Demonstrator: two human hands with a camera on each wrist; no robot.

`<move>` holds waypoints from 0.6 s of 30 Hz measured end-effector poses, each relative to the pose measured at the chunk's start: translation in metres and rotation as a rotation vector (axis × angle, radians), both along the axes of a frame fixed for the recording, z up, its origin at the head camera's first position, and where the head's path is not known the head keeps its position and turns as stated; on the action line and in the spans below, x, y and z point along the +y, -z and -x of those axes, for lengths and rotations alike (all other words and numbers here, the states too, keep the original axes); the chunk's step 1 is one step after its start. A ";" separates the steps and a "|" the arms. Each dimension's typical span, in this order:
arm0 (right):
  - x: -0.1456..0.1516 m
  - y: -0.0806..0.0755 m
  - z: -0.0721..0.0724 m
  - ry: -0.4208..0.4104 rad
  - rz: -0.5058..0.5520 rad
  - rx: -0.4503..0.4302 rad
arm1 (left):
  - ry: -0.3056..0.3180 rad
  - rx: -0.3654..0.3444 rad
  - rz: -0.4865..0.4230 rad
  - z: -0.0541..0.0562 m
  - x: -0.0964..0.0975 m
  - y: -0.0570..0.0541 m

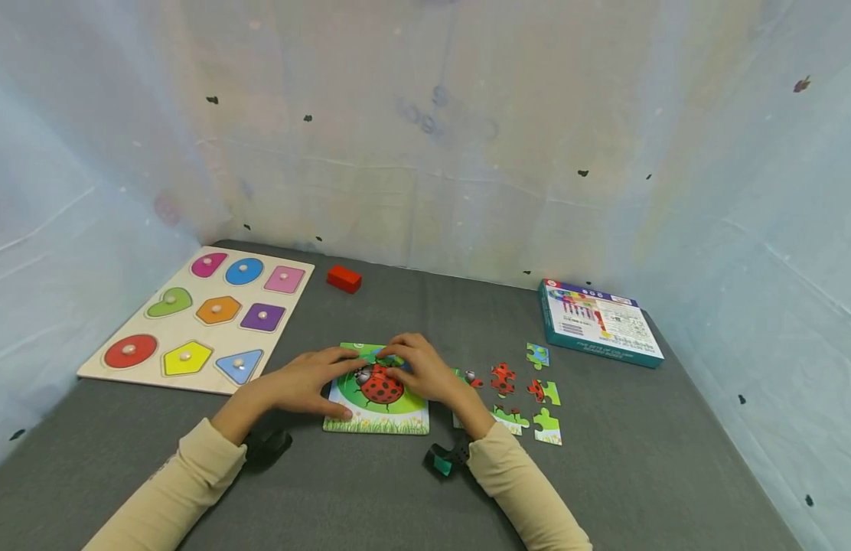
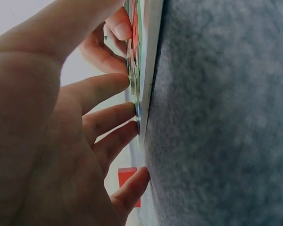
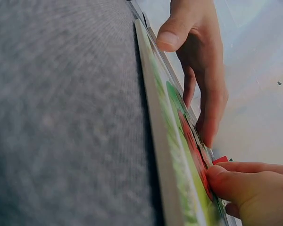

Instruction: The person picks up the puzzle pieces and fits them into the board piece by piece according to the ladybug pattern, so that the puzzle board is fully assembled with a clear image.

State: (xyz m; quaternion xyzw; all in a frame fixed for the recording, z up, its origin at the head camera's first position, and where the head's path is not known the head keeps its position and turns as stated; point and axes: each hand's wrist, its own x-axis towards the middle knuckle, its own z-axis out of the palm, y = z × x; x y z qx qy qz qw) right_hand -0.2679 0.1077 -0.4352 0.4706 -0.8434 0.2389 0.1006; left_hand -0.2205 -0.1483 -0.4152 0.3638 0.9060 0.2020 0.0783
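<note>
A ladybug jigsaw board (image 1: pixel 380 425), with a green border and a red spotted ladybug in the middle, lies flat on the grey table. My left hand (image 1: pixel 304 383) rests on its left side, fingers spread over the upper edge and thumb on the lower left. Over the upper right part, my right hand (image 1: pixel 425 369) pinches a small puzzle piece (image 1: pixel 399 361) against the board, mostly covered by the fingers. In the right wrist view, the right thumb and forefinger (image 3: pixel 226 176) meet at the board's surface. Loose jigsaw pieces (image 1: pixel 503 379) lie right of the board, some partly behind my right wrist.
A wooden shape board (image 1: pixel 219 337) with coloured knobbed shapes lies at the left. Behind the jigsaw is a red block (image 1: pixel 344 279). A flat printed box (image 1: pixel 598 321) lies at the back right. Pale sheeting (image 1: pixel 412 153) hangs around the table.
</note>
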 end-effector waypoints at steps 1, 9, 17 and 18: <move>0.000 0.000 0.000 0.005 -0.004 -0.003 | -0.003 0.005 0.006 0.000 0.000 0.000; 0.000 0.000 -0.001 0.011 0.003 -0.028 | -0.017 0.015 0.025 -0.002 0.003 0.000; 0.000 0.000 -0.001 0.009 0.018 -0.037 | -0.029 0.060 0.040 -0.002 0.005 0.004; 0.000 0.000 -0.001 0.010 0.017 -0.037 | -0.031 0.066 0.045 -0.002 0.005 0.004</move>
